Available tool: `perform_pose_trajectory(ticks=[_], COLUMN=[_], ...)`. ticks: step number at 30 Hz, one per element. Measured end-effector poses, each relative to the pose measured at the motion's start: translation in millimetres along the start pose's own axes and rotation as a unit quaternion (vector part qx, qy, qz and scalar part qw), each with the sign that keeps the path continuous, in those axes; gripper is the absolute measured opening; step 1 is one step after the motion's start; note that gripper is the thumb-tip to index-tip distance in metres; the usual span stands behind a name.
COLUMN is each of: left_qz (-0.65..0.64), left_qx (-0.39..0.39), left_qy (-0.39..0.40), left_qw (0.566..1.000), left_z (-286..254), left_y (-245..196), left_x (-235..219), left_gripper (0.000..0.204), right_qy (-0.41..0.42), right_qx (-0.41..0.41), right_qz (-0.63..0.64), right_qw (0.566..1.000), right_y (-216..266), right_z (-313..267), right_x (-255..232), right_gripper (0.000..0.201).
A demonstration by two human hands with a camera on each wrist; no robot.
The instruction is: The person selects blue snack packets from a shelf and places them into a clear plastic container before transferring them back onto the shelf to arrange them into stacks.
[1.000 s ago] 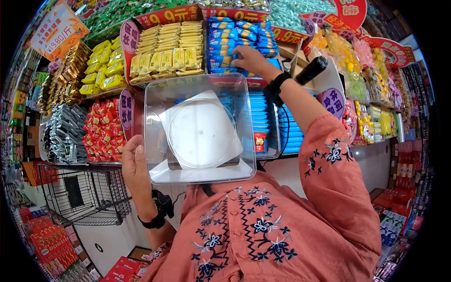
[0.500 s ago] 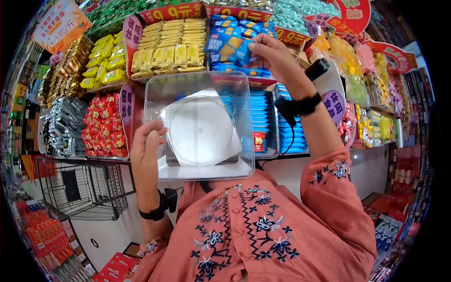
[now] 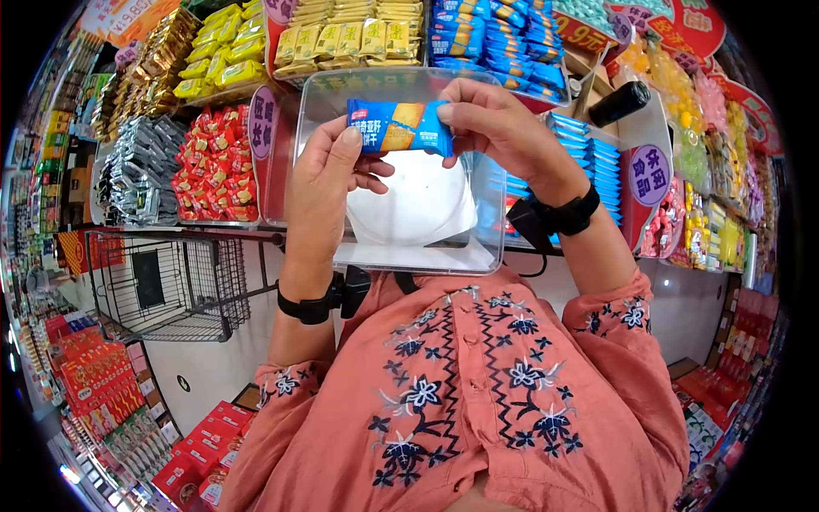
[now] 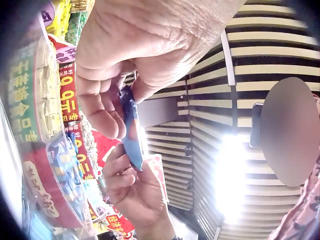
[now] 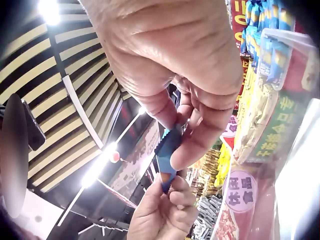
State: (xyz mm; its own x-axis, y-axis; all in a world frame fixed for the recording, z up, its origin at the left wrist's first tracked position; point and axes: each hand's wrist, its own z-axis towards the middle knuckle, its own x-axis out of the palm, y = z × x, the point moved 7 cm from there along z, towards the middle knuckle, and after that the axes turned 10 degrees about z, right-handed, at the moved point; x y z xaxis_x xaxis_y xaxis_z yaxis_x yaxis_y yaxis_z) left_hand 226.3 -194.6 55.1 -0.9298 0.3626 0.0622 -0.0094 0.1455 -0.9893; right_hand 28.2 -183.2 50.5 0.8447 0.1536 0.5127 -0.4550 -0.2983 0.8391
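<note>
A blue packet [image 3: 399, 126] with a biscuit picture is stretched level between both hands, above a clear plastic box [image 3: 490, 247] with a white bottom. The left hand [image 3: 320, 183] pinches its left end with thumb and fingers. On its right end, the right hand [image 3: 512, 136] pinches a corner. Seen edge-on in the left wrist view, the packet [image 4: 131, 132] runs from the left hand [image 4: 145, 45] down to the right hand [image 4: 135, 192]. In the right wrist view the packet [image 5: 167, 155] shows its serrated end beside the right thumb.
Behind the box are bins of yellow packets [image 3: 350, 41] and blue packets [image 3: 503, 43]. Red-wrapped sweets [image 3: 215, 166] lie at the left, with a wire shopping cart [image 3: 162, 290] below. A black cylindrical object [image 3: 618, 104] and a round purple sign [image 3: 650, 174] stand at the right.
The right hand took a blue packet from the bin and brought it down over the box. The left hand rose from the box's side and now grips the packet's other end. The view has shifted.
</note>
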Motion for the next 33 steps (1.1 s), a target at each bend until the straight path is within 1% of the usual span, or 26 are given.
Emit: perform_pose_trajectory(ticks=[2,5,11,14,33], left_qz=[0.001,0.006,0.002,0.008,0.015], left_qx=[-0.008,-0.009,-0.016,-0.024,-0.037], left_qy=[-0.001,-0.009,-0.015,-0.014,-0.017], left_qw=[1.0,1.0,1.0,1.0,0.999], left_z=[1,0,2,4,4], left_y=[4,3,3,7,9], left_x=[-3,-2,-4,-7,-5], left_gripper=[0.044,0.037,0.037,0.045,0.042], right_qy=[0.0,0.002,0.001,-0.002,-0.016], right_qx=[0.002,0.006,0.014,0.018,0.01], right_qz=[0.003,0.006,0.021,0.026,0.021], right_qw=[1.0,1.0,1.0,1.0,1.0], right_y=[-4,-8,-15,-16,-19], right_z=[1,3,8,9,5], right_x=[-3,-4,-6,-6,-8], right_gripper=[0.022,0.022,0.022,0.022,0.021])
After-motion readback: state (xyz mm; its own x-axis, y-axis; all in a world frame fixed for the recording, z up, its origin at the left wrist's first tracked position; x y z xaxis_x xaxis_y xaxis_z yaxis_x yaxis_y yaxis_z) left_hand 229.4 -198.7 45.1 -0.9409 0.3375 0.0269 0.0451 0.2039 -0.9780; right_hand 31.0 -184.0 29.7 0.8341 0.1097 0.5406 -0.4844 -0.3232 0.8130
